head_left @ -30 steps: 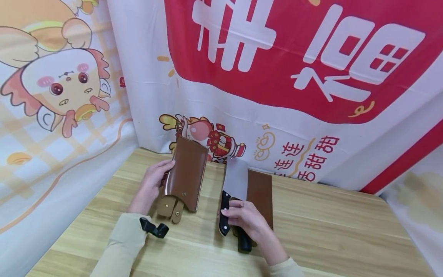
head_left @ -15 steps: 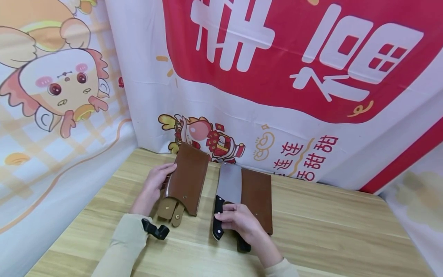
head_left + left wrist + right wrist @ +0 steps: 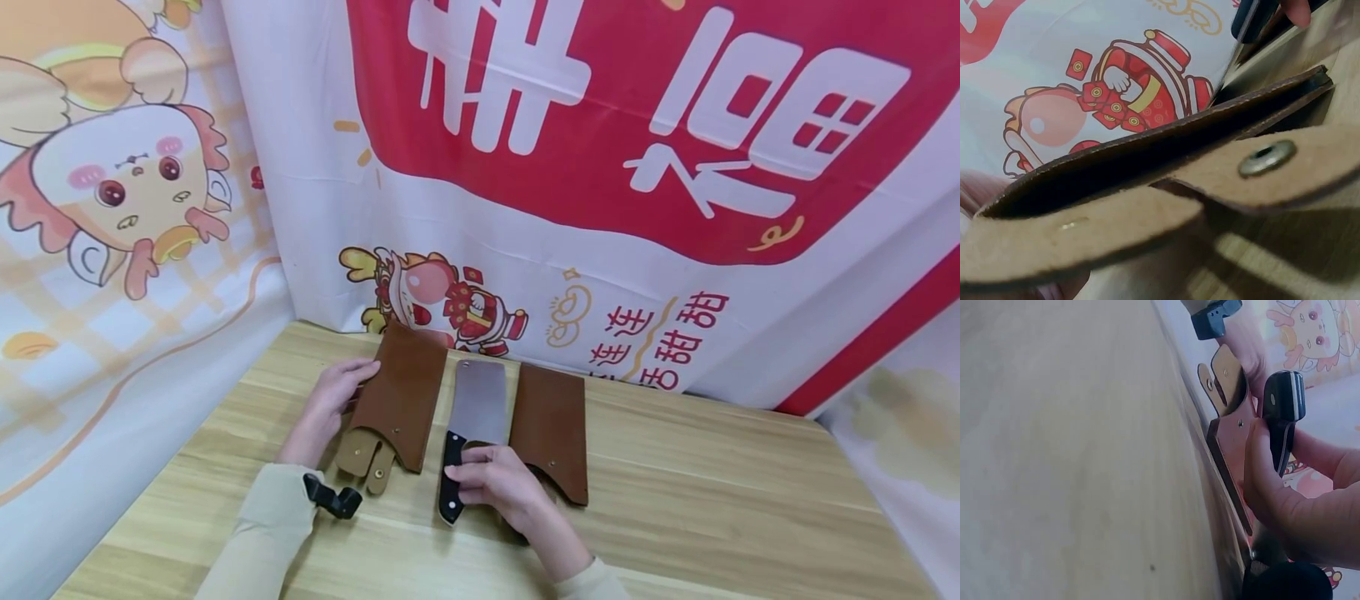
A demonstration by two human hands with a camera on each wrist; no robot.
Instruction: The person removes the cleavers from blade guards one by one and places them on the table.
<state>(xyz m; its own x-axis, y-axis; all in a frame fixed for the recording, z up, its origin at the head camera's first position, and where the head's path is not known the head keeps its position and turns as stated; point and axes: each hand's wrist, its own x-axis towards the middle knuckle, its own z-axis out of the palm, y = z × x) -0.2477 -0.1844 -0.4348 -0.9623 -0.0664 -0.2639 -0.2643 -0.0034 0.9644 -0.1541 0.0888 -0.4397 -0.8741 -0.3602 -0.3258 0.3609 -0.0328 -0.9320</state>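
Observation:
My left hand (image 3: pixel 326 404) holds a brown leather knife sheath (image 3: pixel 401 387) by its left edge. Two tan snap flaps (image 3: pixel 367 458) hang loose at its near end; the left wrist view looks into the dark mouth (image 3: pixel 1147 153). Between the two sheaths, my right hand (image 3: pixel 506 483) pinches the black riveted handle (image 3: pixel 452 487) of a cleaver, thumb and fingers on either side. Its broad steel blade (image 3: pixel 480 400) points away from me, toward the backdrop. Right of it lies a second brown sheath (image 3: pixel 551 417), its near end partly behind my right hand.
A dark round-ended piece (image 3: pixel 1288 584) shows below my right hand in the right wrist view, mostly hidden in the head view. The wooden table (image 3: pixel 712 500) meets a printed cloth backdrop (image 3: pixel 450 217) at its back edge. A black mount (image 3: pixel 333 497) is on my left wrist.
My right hand has moved the cleaver left, away from the second sheath and closer to the first. The left sheath's far end has come down slightly.

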